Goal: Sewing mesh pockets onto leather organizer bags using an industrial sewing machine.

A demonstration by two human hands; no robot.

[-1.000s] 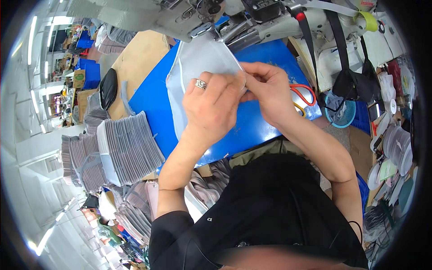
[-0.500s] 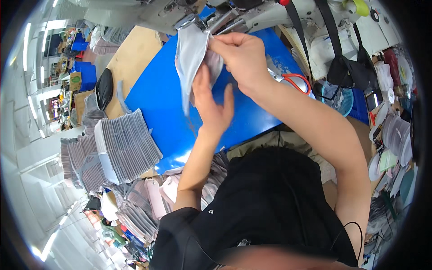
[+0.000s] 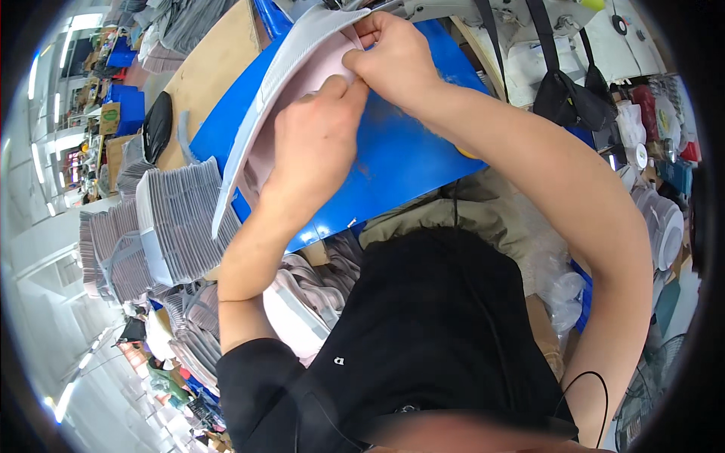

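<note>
A curved fabric piece [image 3: 260,98], light grey outside and pink inside, is raised above the blue tabletop [image 3: 400,158]. Its long edge sweeps down to the left over the table. With curled fingers, my left hand [image 3: 317,136] grips the pink side near the upper end; its fingertips are partly hidden. Close beside it, my right hand [image 3: 393,60] pinches the piece's upper right edge between thumb and fingers. Both hands nearly touch at the thumbs. Behind the cloth and my right hand lies part of a sewing machine [image 3: 445,9], mostly out of view.
Tall stacks of grey fabric pieces [image 3: 189,219] stand left of the table. More grey and pink pieces [image 3: 298,309] lie by my left elbow. A black bag [image 3: 566,98] with straps hangs at the right. A yellow-orange bit [image 3: 470,153] shows beside my right forearm.
The fabric piece has come away from the machine and nearer to me, its pink inside now turned into view. My left hand has curled onto it. The red-handled scissors are mostly covered by my right forearm.
</note>
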